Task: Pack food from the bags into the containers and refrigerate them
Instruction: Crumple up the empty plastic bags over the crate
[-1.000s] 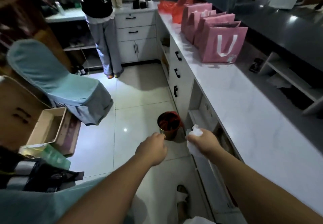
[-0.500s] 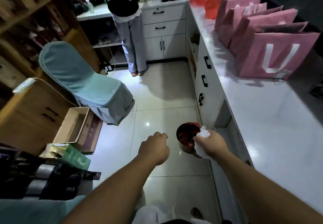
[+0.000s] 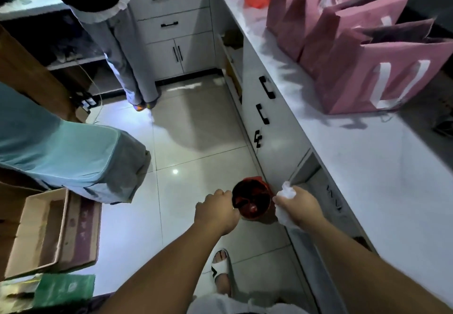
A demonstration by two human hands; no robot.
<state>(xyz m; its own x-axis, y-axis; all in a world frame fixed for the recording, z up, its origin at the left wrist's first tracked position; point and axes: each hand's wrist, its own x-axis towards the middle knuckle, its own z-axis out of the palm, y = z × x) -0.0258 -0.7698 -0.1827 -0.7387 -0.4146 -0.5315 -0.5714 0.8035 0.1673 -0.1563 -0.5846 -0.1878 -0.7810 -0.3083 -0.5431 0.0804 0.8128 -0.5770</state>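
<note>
Just beyond the right hand's [image 3: 297,205] fingers clamping crumpled white tissue [image 3: 286,192], red-lined bin [image 3: 251,198] awaits disposal; left hand [image 3: 217,212] curled empty.

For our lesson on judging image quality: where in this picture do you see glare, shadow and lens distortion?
Head view: a bright glare spot on the glossy floor tiles; the pink paper bags cast soft shadows on the white countertop; the wide lens bends the counter edge; overall the scene is dim and bluish.
</note>
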